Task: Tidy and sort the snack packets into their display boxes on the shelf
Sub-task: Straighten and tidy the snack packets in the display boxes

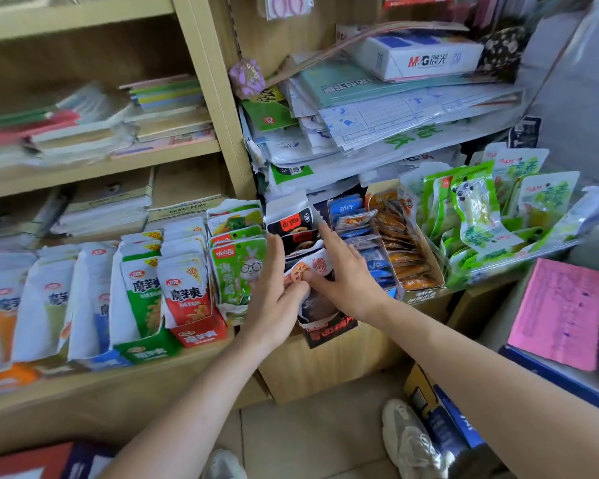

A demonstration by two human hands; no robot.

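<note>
A black display box (329, 331) stands at the shelf's middle, filled with black and white snack packets (296, 229). My left hand (274, 288) lies on the box's left side, fingers straight, thumb against a white packet with an orange picture (312, 267). My right hand (343, 271) lies over the packets from the right, its thumb also on that white packet, its forefinger stretched toward the back packets. Neighbouring boxes hold green rabbit packets (237, 271), blue packets (357, 223) and orange packets (405, 250).
White packets in red (198, 331), green and blue boxes line the shelf to the left. Green panda packets (478, 216) fill the right. Stacked papers and a white M&G box (422, 57) sit above. A pink sheet (561, 312) lies at the right; cartons and shoes are on the floor.
</note>
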